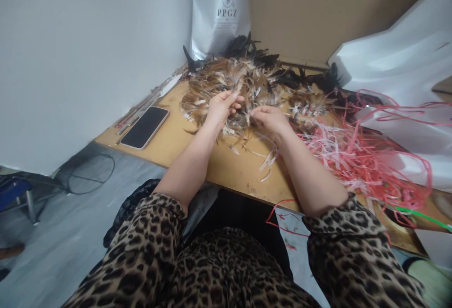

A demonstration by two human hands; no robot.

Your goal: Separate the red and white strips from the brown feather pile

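Note:
A heap of brown and tan feathers [208, 79], with black ones at its back edge, covers the far part of the wooden table. Over its front edge, my left hand [223, 106] pinches a pale feather [239, 85] between thumb and forefinger, the other fingers curled loosely. Close by on the right, my right hand [269, 118] is closed at the fingertips on a small light feather [247, 118]. The two hands are a little apart. Exactly where the fingertips meet the feathers is hard to make out against the heap.
A phone [145, 127] lies on the wooden table [243, 176] at the left. Red and pink plastic strips [367, 157] are tangled at the right, near a white plastic sheet [399, 58]. A silvery printed bag [222, 16] stands behind the heap. A white wall borders the left.

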